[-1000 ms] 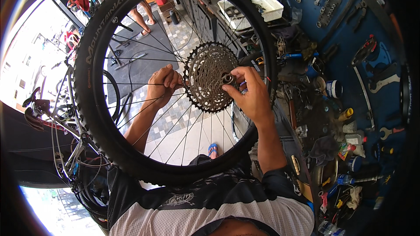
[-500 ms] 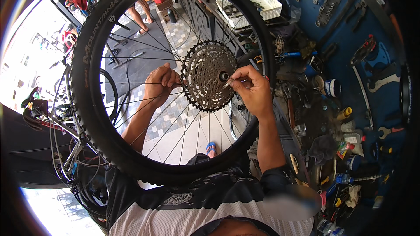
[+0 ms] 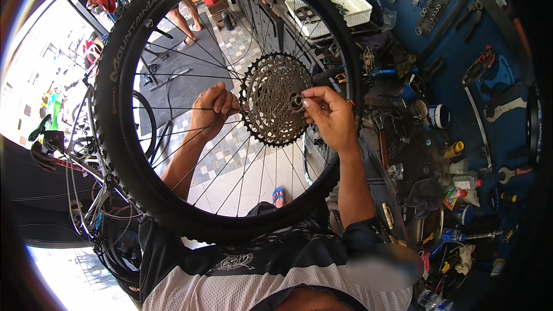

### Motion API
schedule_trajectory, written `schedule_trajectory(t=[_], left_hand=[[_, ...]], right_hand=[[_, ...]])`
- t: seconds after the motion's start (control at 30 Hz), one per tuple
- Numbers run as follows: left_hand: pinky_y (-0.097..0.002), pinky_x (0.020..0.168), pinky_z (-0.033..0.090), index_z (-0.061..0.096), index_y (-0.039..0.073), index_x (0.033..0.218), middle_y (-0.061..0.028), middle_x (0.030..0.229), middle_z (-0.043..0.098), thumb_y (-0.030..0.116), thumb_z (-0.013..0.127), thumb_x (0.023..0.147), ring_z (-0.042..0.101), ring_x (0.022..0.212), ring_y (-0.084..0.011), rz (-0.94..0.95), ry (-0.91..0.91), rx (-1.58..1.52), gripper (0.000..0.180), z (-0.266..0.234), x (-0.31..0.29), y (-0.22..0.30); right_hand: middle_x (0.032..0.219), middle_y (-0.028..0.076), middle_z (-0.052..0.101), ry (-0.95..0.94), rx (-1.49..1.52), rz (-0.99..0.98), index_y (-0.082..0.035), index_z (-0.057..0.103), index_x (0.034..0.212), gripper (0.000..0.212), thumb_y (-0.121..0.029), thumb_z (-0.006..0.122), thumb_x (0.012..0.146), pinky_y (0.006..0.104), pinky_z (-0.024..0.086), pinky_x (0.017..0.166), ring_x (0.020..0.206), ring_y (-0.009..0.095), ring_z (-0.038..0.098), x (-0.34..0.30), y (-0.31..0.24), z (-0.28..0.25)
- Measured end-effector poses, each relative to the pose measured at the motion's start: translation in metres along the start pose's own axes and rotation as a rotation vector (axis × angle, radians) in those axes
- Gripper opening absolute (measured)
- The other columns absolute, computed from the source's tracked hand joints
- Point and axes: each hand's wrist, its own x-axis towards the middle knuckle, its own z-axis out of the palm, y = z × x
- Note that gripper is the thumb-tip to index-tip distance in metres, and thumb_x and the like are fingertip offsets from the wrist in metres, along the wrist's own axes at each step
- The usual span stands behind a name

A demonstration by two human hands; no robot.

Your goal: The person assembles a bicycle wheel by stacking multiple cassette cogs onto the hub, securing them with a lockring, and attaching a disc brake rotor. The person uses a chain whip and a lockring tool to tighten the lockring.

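Observation:
A bicycle wheel with a black knobby tyre (image 3: 118, 101) stands in front of me, and I look through its spokes. At its centre sits a large multi-ring cassette (image 3: 271, 101). My right hand (image 3: 328, 116) pinches a small metal ring (image 3: 296, 102) between thumb and fingertips, against the hub end at the cassette's outer face. On the wheel's other side, my left hand (image 3: 213, 109) is closed close to the hub; what its fingers hold is hidden.
Right of the wheel runs a cluttered workbench with a white basket (image 3: 348, 6), a white-and-blue tub (image 3: 438, 116) and a dark rag (image 3: 423, 197). Tools hang on a blue board (image 3: 461, 40). A bicycle (image 3: 95, 196) stands at left. Beyond the wheel, another person's legs (image 3: 183, 23) show.
My right fingertips have shifted slightly up, bringing the small metal ring from just below the hub end onto it. My left hand and the wheel have hardly moved.

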Motion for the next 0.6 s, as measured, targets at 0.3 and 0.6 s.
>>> schedule_trajectory(t=[0.3, 0.6], left_hand=[[-0.0410, 0.084, 0.056, 0.038, 0.016, 0.055, -0.0015, 0.059, 0.039, 0.032, 0.047, 0.109, 0.053, 0.076, -0.0183, 0.004, -0.020, 0.001, 0.057, 0.004, -0.001, 0.002], [-0.0416, 0.086, 0.056, 0.038, 0.016, 0.055, -0.0015, 0.059, 0.040, 0.033, 0.048, 0.109, 0.052, 0.075, -0.0181, -0.003, -0.007, 0.012, 0.057, 0.006, -0.001, 0.003]], right_hand=[[0.088, 0.005, 0.070, 0.026, -0.157, -0.071, -0.001, 0.070, 0.116, 0.017, -0.007, 0.067, 0.101, 0.0246, 0.053, 0.066, 0.075, 0.007, 0.065, 0.005, -0.010, 0.001], [0.103, 0.015, 0.071, 0.035, -0.418, -0.226, 0.001, 0.073, 0.119, 0.032, -0.013, 0.077, 0.091, 0.0323, 0.059, 0.069, 0.085, 0.024, 0.072, -0.008, -0.020, 0.007]])
